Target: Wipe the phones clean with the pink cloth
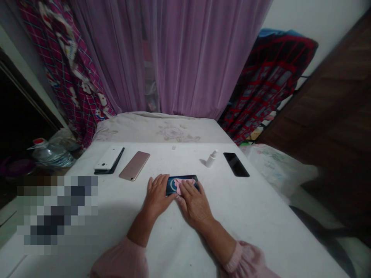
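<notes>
A dark phone (174, 183) lies flat on the white table (255, 216), screen up with a light ring showing. My left hand (158, 195) rests flat at its left end, fingers stretched out and touching the phone's edge. My right hand (194, 203) presses a small pink cloth (184, 183) onto the screen with its fingers laid flat over it.
Further back on the table lie a white phone on a dark one (109, 159), a rose-gold phone (135, 165), a small white spray bottle (211, 158) and a black phone (236, 164). A purple curtain (179, 58) hangs behind. A blurred patch covers the left table edge.
</notes>
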A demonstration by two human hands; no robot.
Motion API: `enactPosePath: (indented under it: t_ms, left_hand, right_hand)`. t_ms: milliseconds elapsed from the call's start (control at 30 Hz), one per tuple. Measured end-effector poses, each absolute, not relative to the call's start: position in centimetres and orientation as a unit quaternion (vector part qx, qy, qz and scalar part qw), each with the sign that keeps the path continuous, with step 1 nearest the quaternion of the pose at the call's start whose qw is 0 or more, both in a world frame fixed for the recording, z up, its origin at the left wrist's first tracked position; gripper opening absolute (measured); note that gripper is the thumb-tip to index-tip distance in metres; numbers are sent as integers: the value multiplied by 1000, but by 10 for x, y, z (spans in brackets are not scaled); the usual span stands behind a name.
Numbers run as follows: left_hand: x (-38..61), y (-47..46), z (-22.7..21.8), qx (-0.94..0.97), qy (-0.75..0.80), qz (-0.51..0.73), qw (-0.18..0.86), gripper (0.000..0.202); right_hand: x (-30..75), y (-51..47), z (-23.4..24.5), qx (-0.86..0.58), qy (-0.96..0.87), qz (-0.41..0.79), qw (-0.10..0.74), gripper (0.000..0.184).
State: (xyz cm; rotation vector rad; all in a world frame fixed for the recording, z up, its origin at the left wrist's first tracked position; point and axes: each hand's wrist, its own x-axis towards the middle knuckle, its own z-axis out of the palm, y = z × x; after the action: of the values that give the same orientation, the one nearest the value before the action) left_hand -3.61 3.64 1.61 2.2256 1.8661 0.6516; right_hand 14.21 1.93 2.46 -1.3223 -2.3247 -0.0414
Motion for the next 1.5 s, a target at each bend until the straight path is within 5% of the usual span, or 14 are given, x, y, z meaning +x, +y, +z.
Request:
enactPosePath:
  t_ms: [1500]
  left_hand:
    - [-46, 45, 17, 765, 613, 170, 105, 72]
  right_hand:
    - [150, 34, 22, -527, -831, -2, 181, 46]
